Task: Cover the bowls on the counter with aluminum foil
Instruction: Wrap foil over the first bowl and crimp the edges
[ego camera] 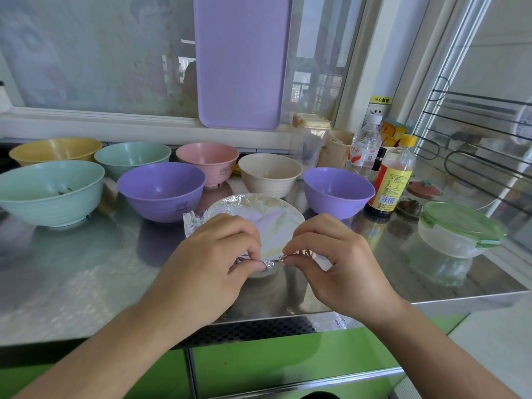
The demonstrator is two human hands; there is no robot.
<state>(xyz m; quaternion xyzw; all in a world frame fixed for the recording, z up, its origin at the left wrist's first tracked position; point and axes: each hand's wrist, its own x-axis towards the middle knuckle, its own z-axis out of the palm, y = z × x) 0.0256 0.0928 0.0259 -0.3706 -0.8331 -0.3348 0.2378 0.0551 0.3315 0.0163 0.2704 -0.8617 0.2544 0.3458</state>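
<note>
Head camera is showing both hands, the left hand (214, 254) and right hand (331, 254), pinching the foil (259, 223) down around the near rim of a bowl at the counter's (86, 283) front edge, seemingly crimping it to seal.

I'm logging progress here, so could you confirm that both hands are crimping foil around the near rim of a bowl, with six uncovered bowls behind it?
Not quite: the head view shows seven uncovered bowls behind it, not six. The rest holds: the left hand and right hand both pinch the foil at the near rim of the covered bowl.
</note>
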